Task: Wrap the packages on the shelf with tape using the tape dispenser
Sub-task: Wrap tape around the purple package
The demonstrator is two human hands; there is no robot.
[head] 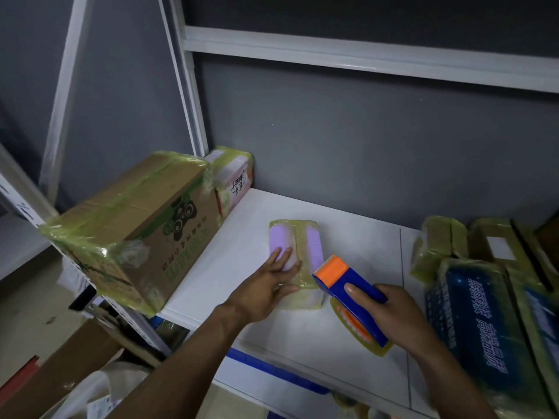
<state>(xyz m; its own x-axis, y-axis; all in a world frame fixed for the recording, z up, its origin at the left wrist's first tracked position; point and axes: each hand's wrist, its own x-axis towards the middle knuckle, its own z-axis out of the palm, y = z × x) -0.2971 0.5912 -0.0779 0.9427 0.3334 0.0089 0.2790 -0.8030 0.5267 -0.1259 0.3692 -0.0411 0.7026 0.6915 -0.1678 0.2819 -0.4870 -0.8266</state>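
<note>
Our left fingers (286,258) lie straight and slightly spread, pressed flat on the purple package (311,243) in the middle of the frame. We judge that the left hand (266,285) is there to pin it down so that it cannot slide while the tape goes on. Our right hand (393,313), lower right of centre, is clamped round the tape dispenser (348,279). The thumb lies along its blue body and the other fingers curl beneath. The orange cutter end meets the package's near right edge, which looks like the place to lay or cut a strip. The yellowish tape roll (354,331) hangs below the hand.

The purple package lies flat on the white shelf (348,207), with a yellowish band down its middle and more film at its near end.

By count there is one dispenser, one roll, and one package under our hands. At the left are two taped packages: a cardboard box (136,225) and a pink package (236,176) behind it. At the right we count at least three: a tan package (438,240), a labelled package (496,243) and a blue package (472,313). Whether the far right edge holds another, we cannot tell.
</note>
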